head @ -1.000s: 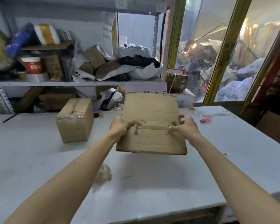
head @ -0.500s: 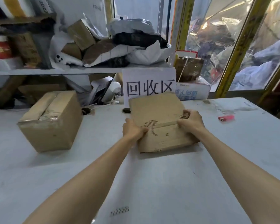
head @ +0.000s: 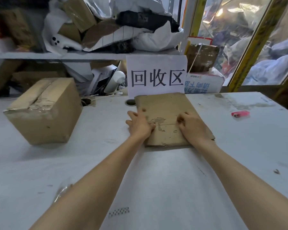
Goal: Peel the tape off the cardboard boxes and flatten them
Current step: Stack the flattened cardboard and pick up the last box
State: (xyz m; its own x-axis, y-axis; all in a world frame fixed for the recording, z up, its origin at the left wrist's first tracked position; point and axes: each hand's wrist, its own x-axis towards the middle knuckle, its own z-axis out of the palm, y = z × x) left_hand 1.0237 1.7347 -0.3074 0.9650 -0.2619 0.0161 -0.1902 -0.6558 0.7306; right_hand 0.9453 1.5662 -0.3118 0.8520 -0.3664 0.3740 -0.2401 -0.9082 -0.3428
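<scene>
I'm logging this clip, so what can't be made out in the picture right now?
Head view only:
Flattened box underside: lies against the table, any leftover tape hidden.
Right hand fingertips: curled under the knuckles, grip unclear.
Taped box far sides: turned away.
Shelf clutter: blurred, top cut off.

The head camera is looking forward and down across the table (head: 166, 180) at the flattened box (head: 163, 105) by its far edge.
</scene>
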